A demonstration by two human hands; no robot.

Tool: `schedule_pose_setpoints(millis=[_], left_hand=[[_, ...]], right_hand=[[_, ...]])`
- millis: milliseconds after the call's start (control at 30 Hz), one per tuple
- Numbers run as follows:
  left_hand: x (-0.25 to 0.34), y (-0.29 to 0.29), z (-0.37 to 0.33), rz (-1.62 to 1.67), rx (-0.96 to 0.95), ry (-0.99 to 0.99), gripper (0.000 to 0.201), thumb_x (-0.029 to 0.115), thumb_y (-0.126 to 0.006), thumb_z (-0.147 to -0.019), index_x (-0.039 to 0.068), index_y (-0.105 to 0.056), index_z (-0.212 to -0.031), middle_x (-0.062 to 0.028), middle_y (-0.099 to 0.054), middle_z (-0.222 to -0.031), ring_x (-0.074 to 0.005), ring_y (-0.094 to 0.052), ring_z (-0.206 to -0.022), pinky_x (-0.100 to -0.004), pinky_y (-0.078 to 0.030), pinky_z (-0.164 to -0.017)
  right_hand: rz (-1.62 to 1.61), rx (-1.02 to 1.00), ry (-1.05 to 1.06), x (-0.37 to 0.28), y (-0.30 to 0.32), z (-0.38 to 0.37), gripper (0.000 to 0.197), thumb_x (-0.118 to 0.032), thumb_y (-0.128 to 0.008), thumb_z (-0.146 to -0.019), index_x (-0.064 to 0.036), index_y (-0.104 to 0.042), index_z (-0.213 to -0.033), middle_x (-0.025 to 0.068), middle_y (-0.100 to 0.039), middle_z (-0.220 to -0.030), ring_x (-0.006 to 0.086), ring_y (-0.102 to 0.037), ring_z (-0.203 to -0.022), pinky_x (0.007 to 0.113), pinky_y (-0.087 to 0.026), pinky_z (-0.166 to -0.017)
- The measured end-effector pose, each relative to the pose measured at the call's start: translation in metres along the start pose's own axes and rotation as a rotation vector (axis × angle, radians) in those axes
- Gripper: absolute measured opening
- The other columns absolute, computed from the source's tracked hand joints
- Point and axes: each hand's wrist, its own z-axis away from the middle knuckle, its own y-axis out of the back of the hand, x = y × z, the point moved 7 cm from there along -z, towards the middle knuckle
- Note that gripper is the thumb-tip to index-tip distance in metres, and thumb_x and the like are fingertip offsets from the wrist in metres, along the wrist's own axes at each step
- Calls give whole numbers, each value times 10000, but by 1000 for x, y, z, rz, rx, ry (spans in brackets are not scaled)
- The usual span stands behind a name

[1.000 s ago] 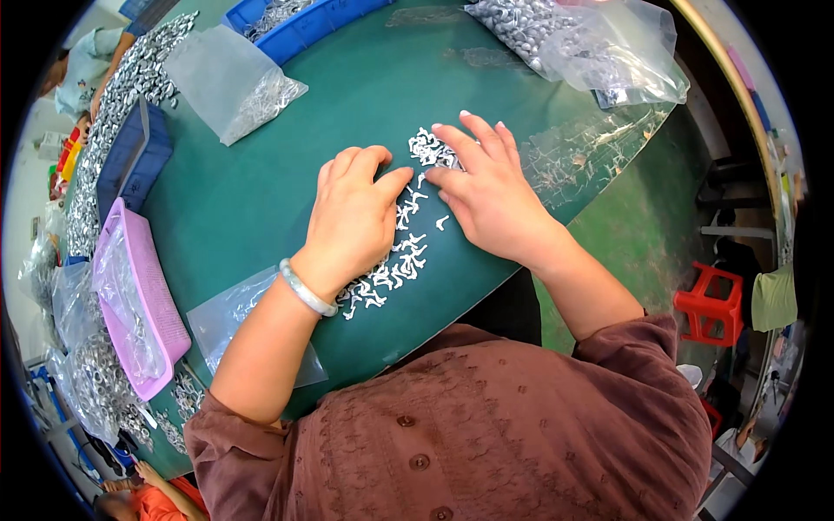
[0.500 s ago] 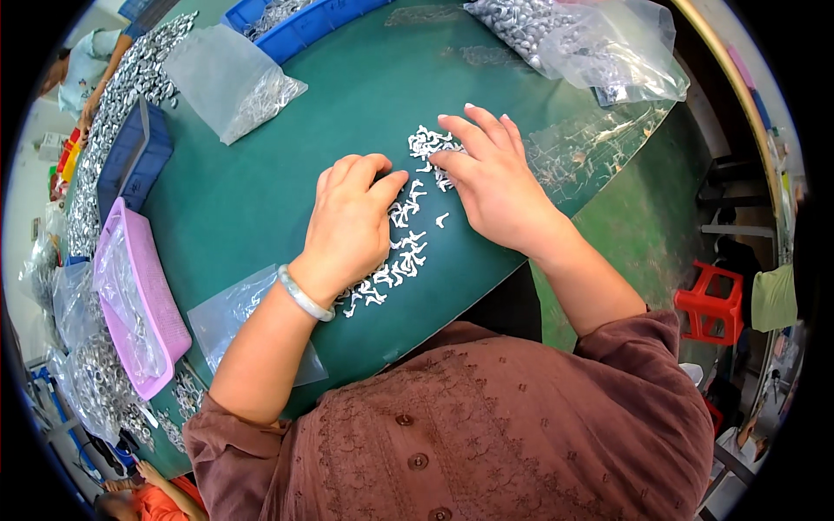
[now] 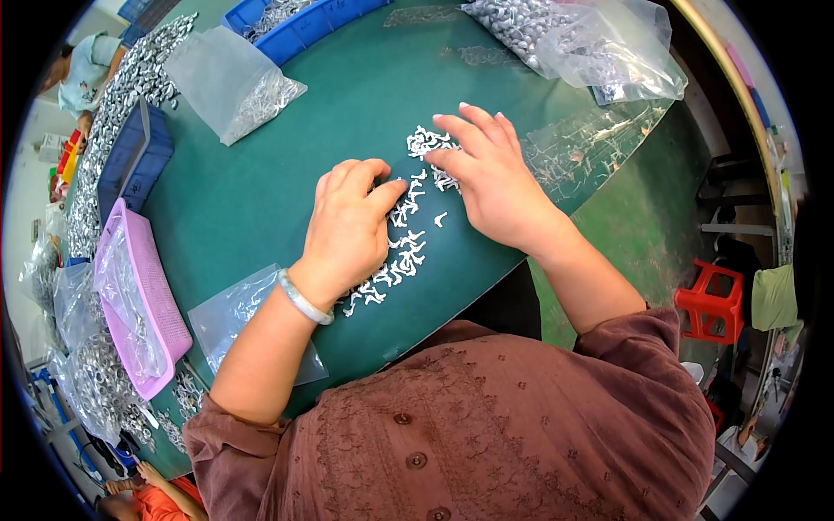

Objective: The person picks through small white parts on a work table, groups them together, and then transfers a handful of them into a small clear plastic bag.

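Small silvery, bent metal pieces (image 3: 407, 253) lie in a loose band across the green table (image 3: 287, 130). At the far end of the band they gather into a denser heap (image 3: 422, 141). My left hand (image 3: 349, 217), with a pale bangle on its wrist, rests along the band's left side; its fingers are bent and its thumb stands apart from the forefinger. Over the heap, my right hand (image 3: 497, 174) has its fingers spread and its thumb at the pieces, part of which it hides. One single piece (image 3: 440, 220) lies between the two hands.
Clear bags of metal parts (image 3: 261, 104) (image 3: 556, 43) lie farther off. Blue bins (image 3: 304, 30) (image 3: 135, 156) and a pink basket (image 3: 148, 295) stand left and back. A flat plastic bag (image 3: 230, 313) lies by my left forearm. A red stool (image 3: 711, 300) stands right. Two other people are at left.
My right hand has shifted very slightly to the left over the heap. My left hand has hardly moved, and the metal pieces lie much as before.
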Motion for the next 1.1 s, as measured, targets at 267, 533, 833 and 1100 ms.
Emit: schedule_pose_setpoints(millis=[267, 533, 833, 1100], left_hand=[[2, 0, -1, -8, -41, -48, 396, -76, -543, -717, 73, -699, -1049, -121, -586, -1116, -308, -542, -1065, -423, -411, -949], [4, -4, -8, -15, 20, -35, 350, -79, -547, -714, 55, -700, -1000, -121, -588, -1102, -309, -542, -1060, -411, -415, -943], [1, 1, -6, -4, 30, -43, 319, -81, -550, -711, 39, -690, -971, -120, -594, -1084, -311, -548, -1035, -407, -421, -927], [10, -2, -8, 38, 48, -64, 312, -88, -559, -703, 29, -683, -964, -120, -596, -1081, -310, -554, -1031, -405, -428, -916]], right_hand=[[-42, 11, 26, 3, 9, 6, 211, 2, -575, -793, -74, -712, -934, 146, -514, -1347, 381, -363, -1338, 592, -242, -1109], [-64, -128, 99, -9, 1, 17, 232, -9, -572, -781, -79, -723, -941, 130, -521, -1345, 367, -363, -1343, 604, -230, -1118], [-68, -110, 85, -4, 5, 23, 247, 44, -588, -761, -76, -707, -942, 112, -521, -1354, 374, -382, -1333, 557, -257, -1117], [-99, -34, 74, 1, 6, 27, 230, 36, -596, -747, -65, -701, -924, 130, -520, -1329, 374, -387, -1318, 580, -286, -1086]])
